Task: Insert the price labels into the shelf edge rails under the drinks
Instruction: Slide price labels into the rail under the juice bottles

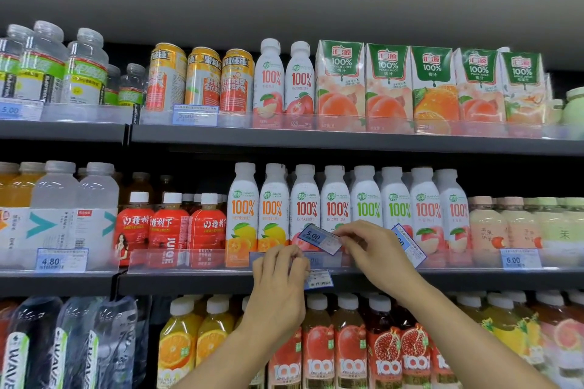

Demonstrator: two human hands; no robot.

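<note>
Shop shelving filled the whole wall, three tiers of bottled and boxed drinks. Nearest, the left hand [278, 265] pinched a spare price label [318, 278] against the middle shelf's clear rail [189, 257]. Beside it the right hand [373, 249] gripped a tilted 5.00 label [321, 238] by its edge, just above the rail and not yet seated, with another label [409, 245] tucked behind its fingers. Farther off, labels already sat at 4.80 [61, 259], 6.00 [520, 259] and on the top rail [195, 115]. I judged the job partway done, several labels still to place.
</note>
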